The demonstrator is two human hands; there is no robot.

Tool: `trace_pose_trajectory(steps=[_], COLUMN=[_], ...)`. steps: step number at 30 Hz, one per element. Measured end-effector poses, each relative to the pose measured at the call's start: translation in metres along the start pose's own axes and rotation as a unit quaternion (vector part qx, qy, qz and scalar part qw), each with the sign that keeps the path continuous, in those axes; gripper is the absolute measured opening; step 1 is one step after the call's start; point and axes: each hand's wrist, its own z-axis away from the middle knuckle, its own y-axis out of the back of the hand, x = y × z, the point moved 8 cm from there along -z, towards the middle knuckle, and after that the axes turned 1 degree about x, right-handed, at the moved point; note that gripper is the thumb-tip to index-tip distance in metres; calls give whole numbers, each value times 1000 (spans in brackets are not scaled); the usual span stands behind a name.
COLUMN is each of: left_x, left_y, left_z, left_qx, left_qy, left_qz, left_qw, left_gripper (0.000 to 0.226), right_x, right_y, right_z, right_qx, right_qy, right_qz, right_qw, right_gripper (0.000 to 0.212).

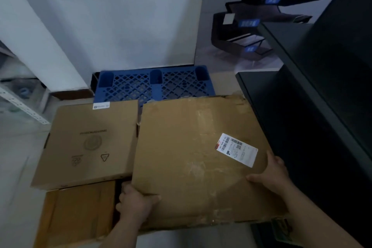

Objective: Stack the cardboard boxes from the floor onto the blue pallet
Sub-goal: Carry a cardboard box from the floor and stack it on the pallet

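Pale grey floor (16, 167) runs under everything, dim and slightly blurred, in a narrow space closed by a white wall (120, 16) at the back. Nearest, the left hand (135, 204) is clenched on the near left corner of a large flat cardboard box (187, 157), thumb on top and fingers wrapped under its edge. The right hand (271, 175) grips the same box at its right edge, thumb and fingers pressed onto the top face just below a white shipping label (237, 149). That box is worn and scuffed, with torn edges, and lies tilted to the right; whether it is lifted clear of the floor cannot be told. At the near left, partly under the left forearm, lies an orange-brown box (76, 213) on the floor. Just beyond it a cleaner printed box (88, 141) rests flat, its right edge touching or tucked under the held box, a small white sticker at its far edge. Along the right side stands a dark cabinet (314, 127). Farther back, the blue pallet (153, 84) sits on the floor against the wall, its latticed top bare, the far edges of both flat boxes overlapping its near edge. Beyond the wall's corner at far right, black trays (241, 32) with blue labels are stacked.
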Motion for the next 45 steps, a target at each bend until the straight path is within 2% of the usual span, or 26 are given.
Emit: trace_pose_trajectory(steps=[5,13,35,45], left_x=[0,0,1,-9], left_y=[-26,-58,-80,-88], left_z=[-23,-43,-78,-76], left_qx=[10,47,74,50], left_qy=[46,45,1,34], left_qz=[16,59,-9,-17], left_qw=[999,996,997,998], left_gripper=[113,108,107,112], right_x=[-6,-6,11,15], right_y=[-32,-70,-107,-110], right_z=[-52,-102,-128,-112], right_qx=[-26,-53,-98,-113], right_qy=[24,51,30,6], right_qz=[14,39,91,101], right_qw=[999,996,991,988], right_gripper=[133,129,129,127])
